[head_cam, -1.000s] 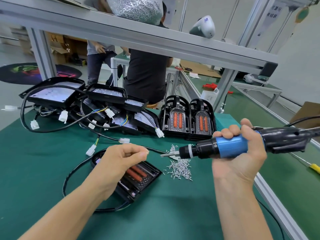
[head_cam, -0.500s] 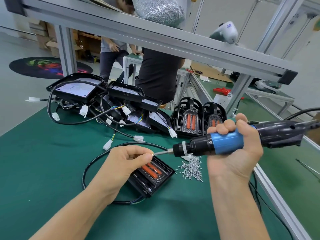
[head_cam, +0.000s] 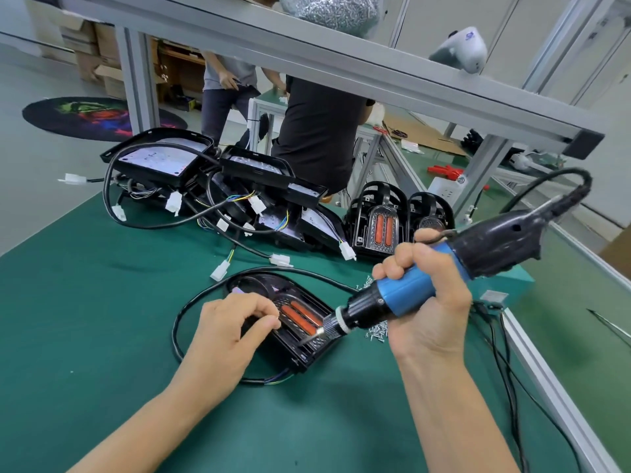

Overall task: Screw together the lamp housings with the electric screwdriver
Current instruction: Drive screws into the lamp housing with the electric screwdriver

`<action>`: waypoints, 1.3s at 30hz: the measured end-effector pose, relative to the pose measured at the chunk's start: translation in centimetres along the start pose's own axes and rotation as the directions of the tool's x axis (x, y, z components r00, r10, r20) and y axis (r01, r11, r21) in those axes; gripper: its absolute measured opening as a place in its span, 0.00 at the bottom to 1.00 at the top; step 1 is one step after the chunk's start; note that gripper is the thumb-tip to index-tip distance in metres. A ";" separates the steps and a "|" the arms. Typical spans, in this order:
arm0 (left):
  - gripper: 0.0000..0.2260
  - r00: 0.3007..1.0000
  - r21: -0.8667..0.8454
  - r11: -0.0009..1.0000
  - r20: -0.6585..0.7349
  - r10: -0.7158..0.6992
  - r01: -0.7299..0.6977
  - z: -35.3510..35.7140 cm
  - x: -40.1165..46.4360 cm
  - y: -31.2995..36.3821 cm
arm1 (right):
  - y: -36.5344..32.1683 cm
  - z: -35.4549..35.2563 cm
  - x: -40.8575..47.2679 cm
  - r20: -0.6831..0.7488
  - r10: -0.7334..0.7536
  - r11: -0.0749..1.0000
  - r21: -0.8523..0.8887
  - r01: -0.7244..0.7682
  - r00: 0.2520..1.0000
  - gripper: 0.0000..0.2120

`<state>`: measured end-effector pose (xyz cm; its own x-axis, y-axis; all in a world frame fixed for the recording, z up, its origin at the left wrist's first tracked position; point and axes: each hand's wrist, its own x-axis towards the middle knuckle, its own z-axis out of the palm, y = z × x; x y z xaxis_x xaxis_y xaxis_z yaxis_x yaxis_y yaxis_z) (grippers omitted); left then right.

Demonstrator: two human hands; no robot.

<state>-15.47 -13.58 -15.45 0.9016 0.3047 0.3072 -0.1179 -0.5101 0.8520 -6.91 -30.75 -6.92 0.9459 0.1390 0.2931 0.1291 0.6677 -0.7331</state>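
green mat (head_cam: 85, 302); right hand (head_cam: 430, 302) grips unlabelled screwdriver (head_cam: 409, 291), bit on housing (head_cam: 300, 339).

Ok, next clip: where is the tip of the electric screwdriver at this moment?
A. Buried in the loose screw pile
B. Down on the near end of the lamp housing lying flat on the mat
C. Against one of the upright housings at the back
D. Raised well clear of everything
B: the electric screwdriver, gripped by the right hand, angles down so its bit meets the near end of the lamp housing.
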 end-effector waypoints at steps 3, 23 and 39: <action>0.09 0.995 0.049 0.999 -0.100 0.016 -0.011 0.6 -0.1 -0.4 | 0.8 0.3 -0.4 0.021 0.016 0.999 -0.046 -0.015 1.000 0.16; 0.05 0.971 0.094 0.981 -0.152 0.182 -0.169 0.7 2.4 1.8 | -1.5 -1.7 0.2 -0.137 -0.171 0.985 -0.010 0.172 0.976 0.11; 0.05 0.870 0.609 0.769 0.468 -0.152 -0.194 11.7 13.0 3.7 | -5.4 -8.0 0.2 -0.349 -0.280 0.957 -0.035 0.286 0.894 0.10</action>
<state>0.71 -20.93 -13.23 0.9976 -0.0343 -0.0603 -0.0119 -0.9411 0.3380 -5.01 -40.18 -7.78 0.9136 -0.3183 0.2531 0.4049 0.6538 -0.6393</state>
